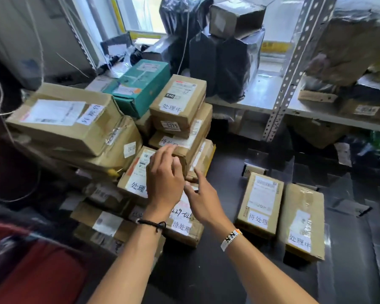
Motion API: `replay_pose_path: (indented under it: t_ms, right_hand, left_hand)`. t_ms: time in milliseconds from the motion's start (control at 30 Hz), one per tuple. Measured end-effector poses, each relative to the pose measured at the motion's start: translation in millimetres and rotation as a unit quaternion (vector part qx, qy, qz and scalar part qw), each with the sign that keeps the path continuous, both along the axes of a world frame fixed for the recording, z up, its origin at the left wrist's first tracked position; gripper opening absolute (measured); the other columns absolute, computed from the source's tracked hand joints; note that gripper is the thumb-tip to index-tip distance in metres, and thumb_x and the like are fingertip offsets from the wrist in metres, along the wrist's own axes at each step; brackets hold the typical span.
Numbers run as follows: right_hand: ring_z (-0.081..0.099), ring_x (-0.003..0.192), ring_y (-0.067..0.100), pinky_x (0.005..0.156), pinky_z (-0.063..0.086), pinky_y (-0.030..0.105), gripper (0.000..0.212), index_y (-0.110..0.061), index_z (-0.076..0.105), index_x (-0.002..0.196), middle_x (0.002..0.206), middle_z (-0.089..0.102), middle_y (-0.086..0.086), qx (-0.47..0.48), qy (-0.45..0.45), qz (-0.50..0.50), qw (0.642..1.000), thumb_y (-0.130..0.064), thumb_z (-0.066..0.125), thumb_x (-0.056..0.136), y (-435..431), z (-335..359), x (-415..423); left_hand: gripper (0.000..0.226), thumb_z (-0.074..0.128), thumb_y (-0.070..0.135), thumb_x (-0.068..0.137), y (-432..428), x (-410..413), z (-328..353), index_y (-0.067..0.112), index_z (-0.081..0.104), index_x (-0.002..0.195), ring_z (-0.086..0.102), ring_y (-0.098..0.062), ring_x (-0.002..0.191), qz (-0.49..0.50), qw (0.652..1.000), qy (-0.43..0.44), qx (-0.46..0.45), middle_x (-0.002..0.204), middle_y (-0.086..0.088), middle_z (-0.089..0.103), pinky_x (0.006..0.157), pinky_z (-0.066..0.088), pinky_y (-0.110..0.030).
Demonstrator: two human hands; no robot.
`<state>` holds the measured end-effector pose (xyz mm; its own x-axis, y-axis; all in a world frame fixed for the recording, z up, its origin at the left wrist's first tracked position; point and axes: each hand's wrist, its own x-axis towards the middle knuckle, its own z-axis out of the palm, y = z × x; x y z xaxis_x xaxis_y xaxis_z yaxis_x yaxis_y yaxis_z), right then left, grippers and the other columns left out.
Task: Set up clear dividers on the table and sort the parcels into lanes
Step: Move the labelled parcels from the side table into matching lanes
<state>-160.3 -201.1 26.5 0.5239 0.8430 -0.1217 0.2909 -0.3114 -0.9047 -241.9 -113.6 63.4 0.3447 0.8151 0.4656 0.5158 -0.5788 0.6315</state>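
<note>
A heap of cardboard parcels (110, 137) with white handwritten labels fills the left of the dark table (217, 270). My left hand (165, 178) reaches over a small labelled box (136, 172) in the heap, fingers loosely bent and touching the corner of the box (180, 145) above. My right hand (203, 199) hovers beside it with fingers spread, holding nothing. Two parcels lie apart on the right: one (260, 202) and another (303, 220), side by side. Clear dividers (342, 207) stand around them, faint and hard to trace.
A teal box (140, 86) tops the back of the heap. Black plastic-wrapped parcels (219, 62) stand on a white shelf (261, 93) behind, held by a perforated metal post (294, 69). More boxes sit on the right shelf. Cords hang at left, and something red (35, 270) lies near me.
</note>
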Motion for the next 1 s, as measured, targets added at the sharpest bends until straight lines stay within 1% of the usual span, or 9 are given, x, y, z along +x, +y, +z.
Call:
replay_pose_path:
  t_ms: [100, 233, 334, 467, 500, 634, 700, 901, 1001]
  right_hand:
    - [0.053, 0.138, 0.021, 0.106, 0.041, 0.032, 0.068, -0.030, 0.026, 0.165, 0.157, 0.051, 0.000, -0.015, 0.053, 0.034, 0.998, -0.044, 0.056, 0.105, 27, -3, -29]
    - [0.065, 0.100, 0.015, 0.081, 0.055, 0.040, 0.074, -0.057, 0.019, 0.159, 0.127, 0.068, -0.009, -0.024, 0.187, 0.021, 0.982, -0.047, 0.063, 0.100, 51, -1, -53]
    - [0.071, 0.102, 0.014, 0.090, 0.061, 0.049, 0.079, -0.060, 0.016, 0.159, 0.115, 0.067, -0.022, -0.013, 0.283, 0.015, 0.959, -0.046, 0.066, 0.100, 60, -7, -62]
    - [0.071, 0.072, 0.007, 0.061, 0.062, 0.037, 0.068, -0.064, 0.026, 0.153, 0.086, 0.075, -0.017, -0.007, 0.336, 0.014, 0.942, -0.031, 0.060, 0.104, 59, -16, -59]
    - [0.073, 0.071, 0.007, 0.059, 0.061, 0.035, 0.064, -0.064, 0.030, 0.152, 0.087, 0.076, -0.016, -0.004, 0.341, 0.014, 0.940, -0.030, 0.059, 0.105, 57, -16, -58]
    - [0.077, 0.091, 0.008, 0.066, 0.062, 0.038, 0.055, -0.070, 0.043, 0.135, 0.112, 0.076, -0.020, 0.023, 0.335, 0.008, 0.942, -0.044, 0.072, 0.096, 38, -7, -52]
    - [0.075, 0.101, 0.005, 0.070, 0.062, 0.039, 0.059, -0.062, 0.045, 0.136, 0.119, 0.074, -0.022, 0.039, 0.332, 0.008, 0.942, -0.047, 0.079, 0.090, 26, -1, -47]
    - [0.073, 0.103, 0.004, 0.075, 0.066, 0.042, 0.103, -0.044, 0.033, 0.140, 0.126, 0.067, -0.014, 0.085, 0.312, -0.056, 0.945, -0.052, 0.097, 0.060, -7, 15, -25]
    - [0.070, 0.108, -0.001, 0.084, 0.066, 0.043, 0.109, -0.046, 0.032, 0.140, 0.129, 0.065, -0.016, 0.114, 0.261, -0.100, 0.953, -0.050, 0.100, 0.056, -20, 23, -8]
  left_hand:
    - [0.047, 0.059, 0.012, 0.099, 20, -39, 10, 0.009, 0.057, 0.145, 0.045, -0.030, 0.143, 0.056, 0.992, 0.111, -0.032, 0.153, -0.011, 0.051, 0.119, 0.036, -0.048]
    - [0.070, 0.067, 0.021, 0.097, 35, -69, 13, 0.015, 0.037, 0.160, 0.033, -0.030, 0.151, 0.071, 0.972, 0.179, -0.133, 0.167, -0.007, 0.029, 0.123, 0.029, -0.050]
    - [0.074, 0.070, 0.024, 0.096, 39, -79, 11, 0.017, 0.036, 0.161, 0.035, -0.030, 0.149, 0.072, 0.970, 0.192, -0.128, 0.165, -0.006, 0.034, 0.122, 0.030, -0.051]
    - [0.058, 0.069, 0.012, 0.096, 40, -80, 15, 0.011, 0.050, 0.151, 0.046, -0.030, 0.141, 0.072, 0.984, 0.100, -0.128, 0.151, -0.010, 0.051, 0.119, 0.038, -0.047]
    - [0.053, 0.066, 0.009, 0.097, 39, -80, 16, 0.010, 0.053, 0.148, 0.050, -0.030, 0.138, 0.073, 0.986, 0.069, -0.129, 0.148, -0.010, 0.054, 0.117, 0.041, -0.048]
    - [0.043, 0.058, 0.006, 0.098, 29, -71, 21, 0.011, 0.060, 0.141, 0.064, -0.023, 0.116, 0.083, 0.988, 0.002, -0.128, 0.134, -0.006, 0.066, 0.104, 0.052, -0.048]
    - [0.044, 0.054, 0.005, 0.097, 21, -65, 24, 0.016, 0.065, 0.138, 0.068, -0.013, 0.108, 0.062, 0.986, -0.053, -0.144, 0.123, 0.004, 0.073, 0.099, 0.056, -0.046]
    - [0.047, 0.050, 0.015, 0.094, -4, -37, 32, 0.039, 0.069, 0.130, 0.060, -0.008, 0.126, -0.092, 0.978, -0.114, -0.146, 0.114, 0.026, 0.075, 0.108, 0.050, -0.046]
    - [0.049, 0.053, 0.012, 0.094, -14, -18, 35, 0.040, 0.069, 0.131, 0.059, -0.014, 0.132, -0.140, 0.963, -0.152, -0.171, 0.120, 0.020, 0.075, 0.113, 0.046, -0.049]
